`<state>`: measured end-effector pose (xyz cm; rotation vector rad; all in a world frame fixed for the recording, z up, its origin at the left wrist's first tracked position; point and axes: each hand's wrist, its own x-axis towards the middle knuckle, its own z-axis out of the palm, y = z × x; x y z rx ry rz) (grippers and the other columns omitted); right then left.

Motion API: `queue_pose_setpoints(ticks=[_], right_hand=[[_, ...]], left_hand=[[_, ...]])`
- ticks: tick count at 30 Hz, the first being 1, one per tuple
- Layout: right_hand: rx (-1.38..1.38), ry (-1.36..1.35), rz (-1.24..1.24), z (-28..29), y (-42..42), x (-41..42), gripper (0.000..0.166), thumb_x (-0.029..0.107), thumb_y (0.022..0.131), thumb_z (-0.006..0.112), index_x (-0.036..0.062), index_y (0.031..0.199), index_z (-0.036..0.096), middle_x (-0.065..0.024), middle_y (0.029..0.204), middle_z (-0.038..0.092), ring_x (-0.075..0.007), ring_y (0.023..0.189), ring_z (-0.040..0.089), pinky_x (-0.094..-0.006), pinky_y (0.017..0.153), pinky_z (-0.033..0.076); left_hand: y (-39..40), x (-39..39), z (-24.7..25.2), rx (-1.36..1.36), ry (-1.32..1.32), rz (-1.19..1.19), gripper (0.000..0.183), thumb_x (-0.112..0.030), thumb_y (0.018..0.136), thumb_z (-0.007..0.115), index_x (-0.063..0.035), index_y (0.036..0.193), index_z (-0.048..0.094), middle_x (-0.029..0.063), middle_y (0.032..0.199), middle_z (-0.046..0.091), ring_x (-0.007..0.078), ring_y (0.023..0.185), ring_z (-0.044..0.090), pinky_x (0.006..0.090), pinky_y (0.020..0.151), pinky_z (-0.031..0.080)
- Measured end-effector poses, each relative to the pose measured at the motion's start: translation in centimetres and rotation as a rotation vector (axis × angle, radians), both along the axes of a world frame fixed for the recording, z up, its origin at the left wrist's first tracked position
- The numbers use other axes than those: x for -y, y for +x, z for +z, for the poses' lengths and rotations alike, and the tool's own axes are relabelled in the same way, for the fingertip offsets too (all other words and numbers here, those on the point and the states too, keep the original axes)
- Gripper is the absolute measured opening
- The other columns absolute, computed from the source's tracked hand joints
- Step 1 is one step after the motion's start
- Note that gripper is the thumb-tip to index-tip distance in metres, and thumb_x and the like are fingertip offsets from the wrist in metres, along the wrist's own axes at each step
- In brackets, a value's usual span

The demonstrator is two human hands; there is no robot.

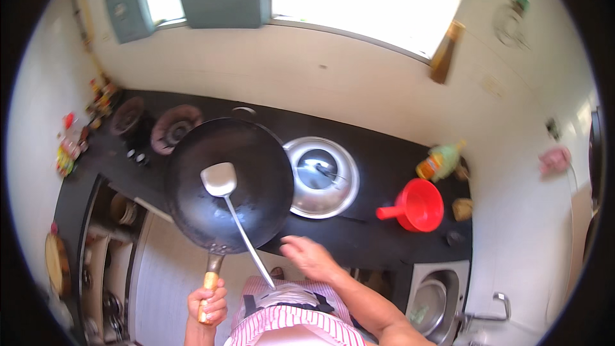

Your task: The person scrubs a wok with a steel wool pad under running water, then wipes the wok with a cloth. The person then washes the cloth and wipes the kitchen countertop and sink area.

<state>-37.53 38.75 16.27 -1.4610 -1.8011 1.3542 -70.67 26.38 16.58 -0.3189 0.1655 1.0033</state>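
Note:
A black wok [259,154] is raised in front of me, tipped so that its inside faces the camera. My left hand [211,302] grips the wooden part of its long handle [211,279]. Inside the wok rests the blade of a metal spatula [220,179], whose shaft slants over the rim to my waist. My right hand [310,257] holds nothing, its fingers outstretched and slightly blurred, just off the wok's lower right edge. Partly behind the wok is a round steel lid [346,187] with a glass centre and a dark knob, lying on the black countertop [365,230].
Two gas burners [177,129] sit beyond the wok at left. At right are a red plastic dipper [419,204], a tilted bottle [438,161] and a steel sink [427,270] with a tap [502,307]. A round wooden board [55,262] stands at far left, near an open lower cabinet [96,269].

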Motion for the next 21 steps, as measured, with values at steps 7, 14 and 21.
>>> queue_pose_setpoints(ticks=[7, 14, 21], right_hand=[[0.555, 0.749, -0.446, -1.0, 6.2, -8.9, 0.049, 0.023, 0.079, 0.090, 0.0015, 0.120, 0.072, -0.0206, 0.130, 0.062, -0.0409, 0.124, 0.054, -0.0509, 0.107, 0.047], [0.897, 0.512, -0.293, -2.6, 7.5, -17.0, 0.063, 0.036, 0.079, 0.090, 0.0013, 0.128, 0.070, -0.0258, 0.132, 0.064, -0.0437, 0.128, 0.058, -0.0531, 0.108, 0.050], [1.073, 0.168, -0.273, -6.1, 7.4, -20.2, 0.027, 0.021, 0.087, 0.073, 0.0019, 0.106, 0.073, -0.0246, 0.110, 0.076, -0.0445, 0.105, 0.075, -0.0552, 0.090, 0.060]], left_hand=[[-2.9, -5.4, 4.8, -0.033, -0.015, 0.080, 0.029, -0.003, 0.097, 0.054, 0.0059, 0.124, 0.052, 0.0053, 0.077, 0.049, 0.0120, 0.053, 0.050, 0.0303, 0.043, 0.047], [-4.5, -11.8, 6.2, -0.035, 0.023, 0.181, 0.025, -0.004, 0.096, 0.054, 0.0058, 0.119, 0.053, 0.0057, 0.077, 0.051, 0.0116, 0.055, 0.053, 0.0281, 0.042, 0.046], [-8.8, -19.2, 6.7, -0.031, -0.020, 0.248, 0.024, -0.006, 0.096, 0.053, 0.0083, 0.116, 0.055, 0.0048, 0.075, 0.052, 0.0111, 0.054, 0.054, 0.0260, 0.043, 0.049]])
